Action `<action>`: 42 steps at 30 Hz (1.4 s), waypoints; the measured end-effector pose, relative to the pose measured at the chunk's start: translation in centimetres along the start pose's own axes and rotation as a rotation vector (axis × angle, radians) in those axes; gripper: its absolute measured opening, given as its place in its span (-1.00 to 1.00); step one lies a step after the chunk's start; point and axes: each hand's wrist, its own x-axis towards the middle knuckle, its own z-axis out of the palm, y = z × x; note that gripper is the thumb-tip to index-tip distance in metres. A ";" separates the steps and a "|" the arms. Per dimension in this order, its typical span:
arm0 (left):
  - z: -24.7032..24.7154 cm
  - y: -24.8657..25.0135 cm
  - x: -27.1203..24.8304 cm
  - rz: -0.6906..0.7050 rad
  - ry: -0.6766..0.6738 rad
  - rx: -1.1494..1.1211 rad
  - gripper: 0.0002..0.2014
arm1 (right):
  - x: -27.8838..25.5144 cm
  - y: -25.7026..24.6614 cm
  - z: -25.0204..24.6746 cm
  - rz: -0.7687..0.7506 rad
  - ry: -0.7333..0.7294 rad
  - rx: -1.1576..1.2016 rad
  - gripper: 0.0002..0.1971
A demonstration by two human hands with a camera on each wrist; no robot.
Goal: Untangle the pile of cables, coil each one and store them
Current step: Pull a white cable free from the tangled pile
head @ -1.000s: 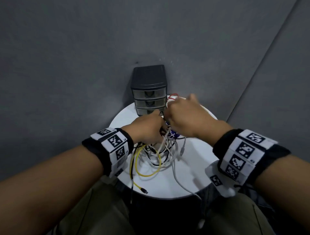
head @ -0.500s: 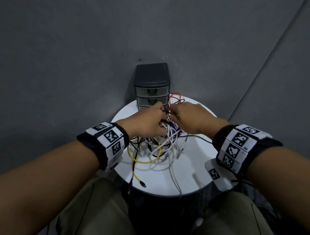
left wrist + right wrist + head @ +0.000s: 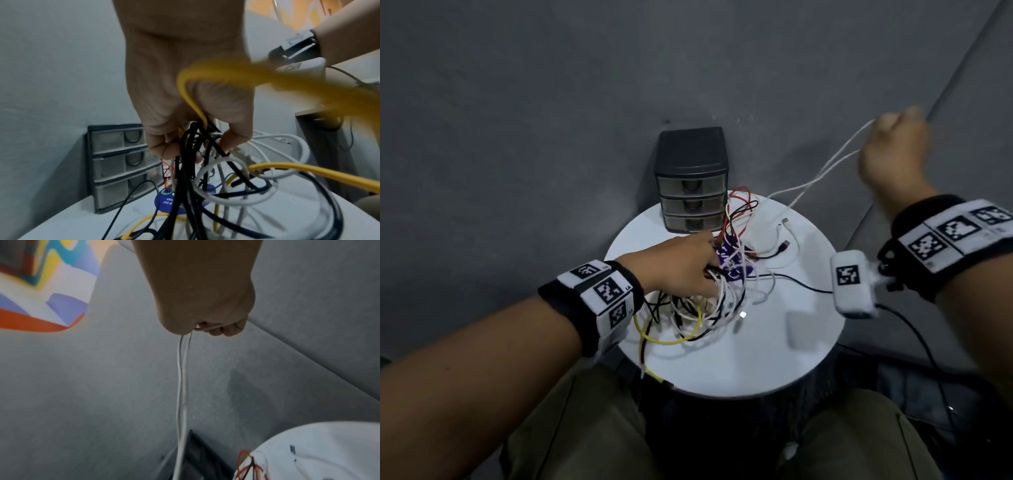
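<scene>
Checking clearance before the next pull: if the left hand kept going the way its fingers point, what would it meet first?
The left hand already grips the cable pile; beyond, probably the purple sticker on the table.

Grey, felt-like wall panels fill the space beyond the fingers, matte and dimly lit. A straight diagonal seam between panels runs past the raised fingers on the right. Below the fingers stands a round white table top on a dark base. In the right wrist view, a bright panel of orange, yellow, teal and lilac shapes hangs on the wall, left of the fingers, blurred.
</scene>
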 end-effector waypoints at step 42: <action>-2.9 -0.1 2.9 0.023 -0.159 -0.432 -0.83 | -7.0 -8.5 0.8 -0.381 -0.295 0.612 -0.89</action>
